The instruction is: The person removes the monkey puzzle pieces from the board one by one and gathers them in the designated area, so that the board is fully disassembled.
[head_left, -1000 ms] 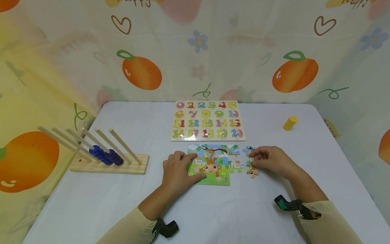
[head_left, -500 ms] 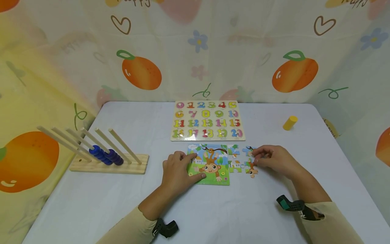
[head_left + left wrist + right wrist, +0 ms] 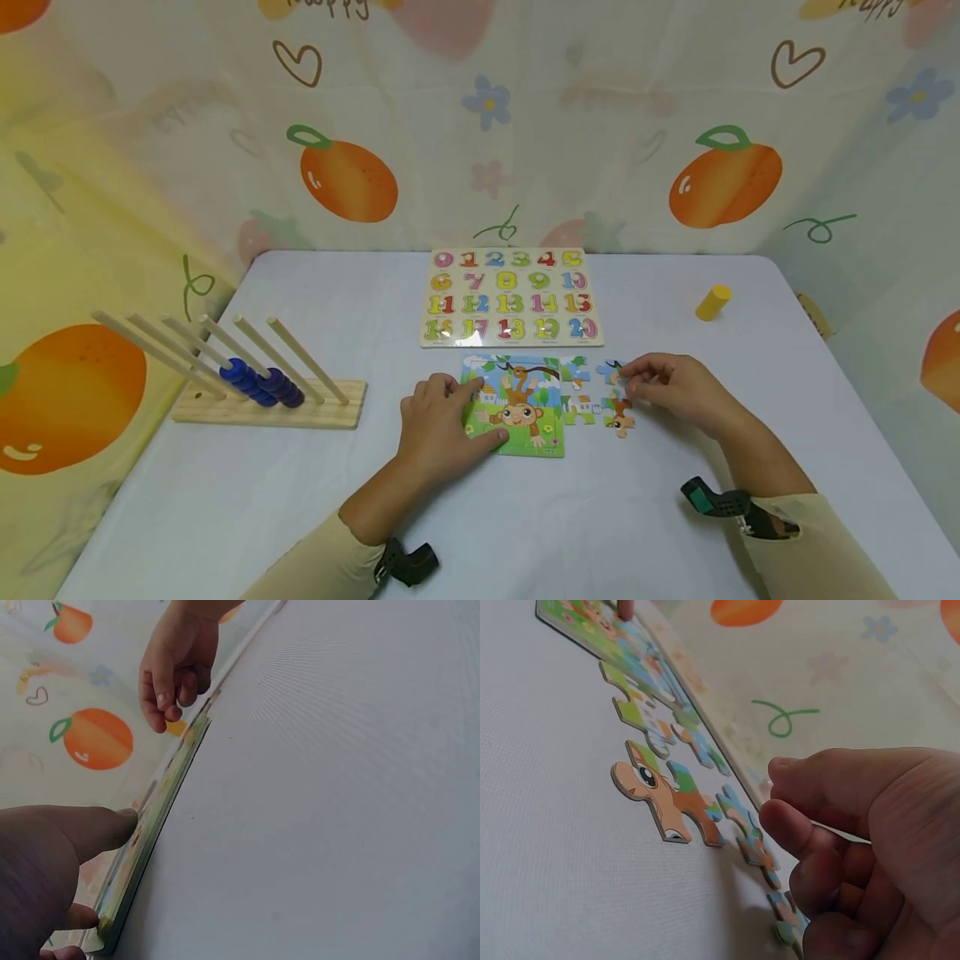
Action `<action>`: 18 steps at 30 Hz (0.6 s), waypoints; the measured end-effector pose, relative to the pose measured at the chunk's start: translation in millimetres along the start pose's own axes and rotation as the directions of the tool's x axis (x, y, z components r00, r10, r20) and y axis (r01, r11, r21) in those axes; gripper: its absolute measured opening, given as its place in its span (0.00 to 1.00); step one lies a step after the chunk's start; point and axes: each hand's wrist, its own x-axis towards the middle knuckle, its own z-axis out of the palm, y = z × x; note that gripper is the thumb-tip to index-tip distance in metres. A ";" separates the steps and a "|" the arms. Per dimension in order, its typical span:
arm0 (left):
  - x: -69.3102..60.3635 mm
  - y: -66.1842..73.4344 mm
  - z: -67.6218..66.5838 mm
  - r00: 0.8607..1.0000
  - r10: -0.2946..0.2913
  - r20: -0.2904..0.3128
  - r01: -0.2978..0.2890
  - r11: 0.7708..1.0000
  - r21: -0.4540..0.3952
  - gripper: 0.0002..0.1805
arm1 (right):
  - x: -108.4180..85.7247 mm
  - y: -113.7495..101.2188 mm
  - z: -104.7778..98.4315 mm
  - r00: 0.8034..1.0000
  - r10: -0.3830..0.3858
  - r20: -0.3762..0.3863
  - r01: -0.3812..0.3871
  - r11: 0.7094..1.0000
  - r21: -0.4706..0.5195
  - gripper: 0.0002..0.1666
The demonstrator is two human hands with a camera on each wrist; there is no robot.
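Note:
My left hand [image 3: 438, 425] rests on the left side of a monkey picture puzzle [image 3: 521, 412], its thumb and fingers spread on the surface. The left wrist view shows the thumb [image 3: 112, 825] on the puzzle's face. Right of the puzzle lie loose jigsaw pieces: a house piece [image 3: 580, 410], a monkey-face piece [image 3: 656, 796] and several others. My right hand [image 3: 678, 392] is beside the right-hand pieces, fingers loosely bent. In the right wrist view nothing shows between its fingertips; whether they touch the piece [image 3: 739, 817] beside them, I cannot tell.
Behind the puzzle lies a wooden number board [image 3: 512, 315]. A peg stand [image 3: 270, 414] with blue rings [image 3: 247, 379] stands at the left. A yellow cylinder [image 3: 714, 302] stands at the back right. A patterned cloth [image 3: 540, 183] hangs behind the table.
My right hand has drawn back slightly to the right and away from the loose pieces, uncovering more of the monkey-face piece. The left hand stays on the puzzle.

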 end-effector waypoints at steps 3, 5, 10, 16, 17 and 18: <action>2.0 0.1 -0.8 1.000 -0.006 -0.001 0.006 1.000 -0.030 0.44 | 0.5 -1.1 -0.8 1.000 0.009 0.001 -0.009 1.000 -0.001 0.16; 3.5 -0.4 -1.9 1.000 -0.003 -0.003 0.003 0.999 -0.053 0.42 | 1.3 -2.5 -1.0 1.000 0.016 0.004 -0.016 1.000 0.004 0.17; 6.4 0.2 -1.7 0.998 0.052 0.019 -0.050 0.995 -0.084 0.39 | 3.4 -6.7 -0.8 1.000 0.004 0.021 -0.005 1.000 0.017 0.17; 9.4 4.6 3.0 0.993 0.107 0.041 -0.104 0.991 -0.080 0.39 | 9.9 -13.5 1.7 0.997 -0.042 0.059 0.040 0.998 0.044 0.16; 10.0 5.6 3.5 0.993 0.110 0.041 -0.107 0.991 -0.077 0.39 | 11.6 -14.8 2.6 0.997 -0.048 0.067 0.044 0.998 0.050 0.16; 10.6 6.7 4.1 0.993 0.112 0.041 -0.109 0.991 -0.073 0.40 | 13.2 -16.1 3.6 0.996 -0.052 0.075 0.047 0.997 0.058 0.15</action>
